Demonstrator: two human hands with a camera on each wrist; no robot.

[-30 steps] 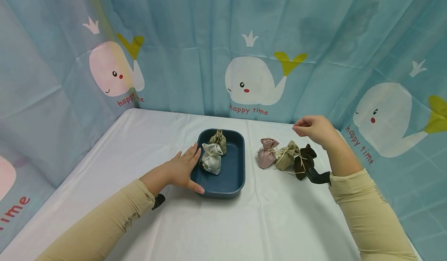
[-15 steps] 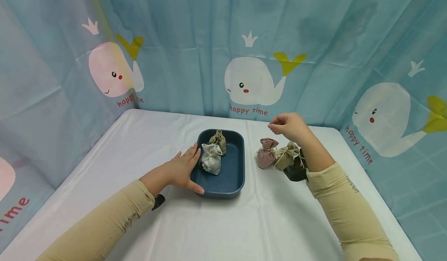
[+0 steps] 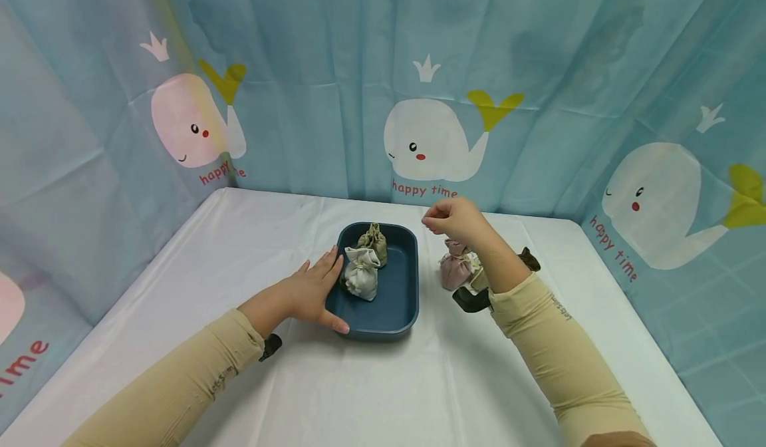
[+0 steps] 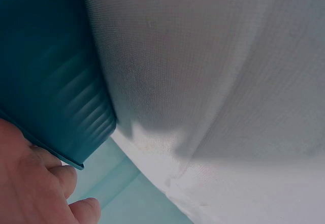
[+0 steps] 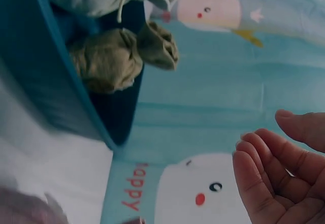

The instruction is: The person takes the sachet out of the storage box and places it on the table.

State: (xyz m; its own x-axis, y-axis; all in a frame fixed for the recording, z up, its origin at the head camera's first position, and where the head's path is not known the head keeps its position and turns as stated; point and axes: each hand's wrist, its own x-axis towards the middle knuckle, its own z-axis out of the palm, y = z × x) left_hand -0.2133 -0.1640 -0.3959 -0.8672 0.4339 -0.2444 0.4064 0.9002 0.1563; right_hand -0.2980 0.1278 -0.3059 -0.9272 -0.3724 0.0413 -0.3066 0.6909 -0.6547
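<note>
Head view: mid-frame, the left hand (image 3: 308, 294) lays straight, spread fingers along the left rim of a dark-blue rectangular tray (image 3: 397, 294), with a white cloth pouch (image 3: 362, 281) and an olive cloth pouch (image 3: 375, 244) inside. And here's the right hand (image 3: 457, 221), near the tray's upper-right corner, fingers loosely bent, thumb apart, nothing held! Looks like a reach for a pouch; best to pinch the gathered neck and lift clear of the rim while the left steadies. Compared with a second ago, the right hand has swung left, away from the dark-brown cloth pouch (image 3: 529, 259) at centre right; beside the pink cloth pouch (image 3: 455, 271), the beige cloth pouch (image 3: 479, 279) is now partly hidden.
</note>
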